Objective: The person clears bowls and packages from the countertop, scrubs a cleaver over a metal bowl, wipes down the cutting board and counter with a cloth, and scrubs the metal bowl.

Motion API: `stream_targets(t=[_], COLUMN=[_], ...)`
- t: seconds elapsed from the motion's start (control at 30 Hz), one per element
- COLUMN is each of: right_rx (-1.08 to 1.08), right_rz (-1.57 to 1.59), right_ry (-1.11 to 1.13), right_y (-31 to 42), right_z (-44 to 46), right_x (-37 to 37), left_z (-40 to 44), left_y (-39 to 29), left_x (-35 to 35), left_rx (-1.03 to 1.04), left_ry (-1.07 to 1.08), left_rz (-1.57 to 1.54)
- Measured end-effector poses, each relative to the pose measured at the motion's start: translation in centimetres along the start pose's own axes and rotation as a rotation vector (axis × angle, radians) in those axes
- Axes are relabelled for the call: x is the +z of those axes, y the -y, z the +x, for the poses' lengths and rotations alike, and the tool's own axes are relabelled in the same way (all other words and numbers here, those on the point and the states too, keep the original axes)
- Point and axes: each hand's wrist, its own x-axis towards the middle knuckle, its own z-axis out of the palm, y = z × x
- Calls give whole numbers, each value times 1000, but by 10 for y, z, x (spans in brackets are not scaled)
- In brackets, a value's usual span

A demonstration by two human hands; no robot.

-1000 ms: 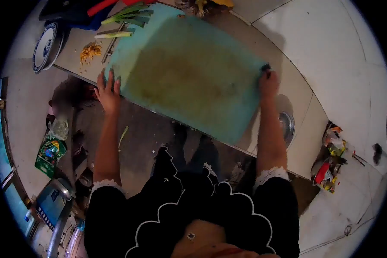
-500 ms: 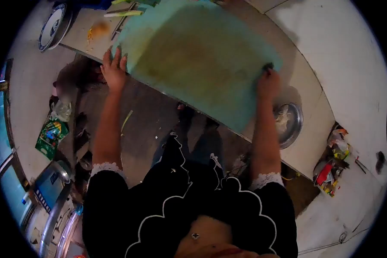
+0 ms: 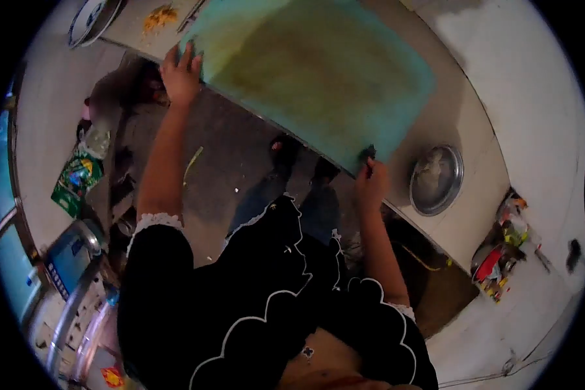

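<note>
A large blue-green board (image 3: 292,84) with brownish patches lies on the counter before me. My left hand (image 3: 181,78) rests at its left front corner, fingers spread over the edge. Near the board's front right corner, my right hand (image 3: 372,185) is closed on a small dark wad (image 3: 368,153), pressed against the surface. The wad's kind is too dim to name. To the right of that hand stands a round metal bowl (image 3: 457,185) with something pale and crumpled in it.
Orange scraps (image 3: 160,19) lie on the counter beyond my left hand, near a blue-rimmed dish (image 3: 88,23). A green packet (image 3: 77,182) is low on the left. Colourful wrappers (image 3: 500,263) lie at the right. The floor (image 3: 208,156) shows below the counter edge.
My right hand has slid the dark wad from the board's right side down to its front right corner. My left hand stays at the left corner. The camera view has shifted slightly.
</note>
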Motion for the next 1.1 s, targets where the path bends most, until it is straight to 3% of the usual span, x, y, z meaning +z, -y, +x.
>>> stream_targets(t=[0.13,0.3,0.4,0.5,0.57,0.7,0.77,0.83,0.97,1.0,1.03,1.1], right_rx=[-280,-333,-318,-195,-140,-268,-207,-321,-520,-456,-454,-563], right_rz=[76,132,202,135,-131,-201,-131,-62,178,124,132,290], right_ry=[-8,197,243,185,262,276,262,206,139,348,417,400], right_y=[77,176,156,94,87,99,132,148,211,252,279,312], right_z=[38,99,106,94,91,91,97,98,112,110,110,92], right_x=[69,157,162,100,51,64,86,117,195,194,215,249], left_z=[1,-3,-19,-73,-140,-266,-297,-315,-306,-292,-272,-247], left_y=[-3,-16,-7,26,57,88,90,88,81,78,71,60], left_x=[3,-16,-35,-69,-79,-92,-98,-91,-83,-86,-90,-91], left_rx=[45,-40,-170,-399,-561,-736,-827,-865,-729,-754,-773,-768], left_ry=[-108,-23,-20,-64,-35,100,170,159,98,79,58,10], left_rz=[-28,64,-34,-237,-259,-110,-91,-133,-132,-168,-205,-265])
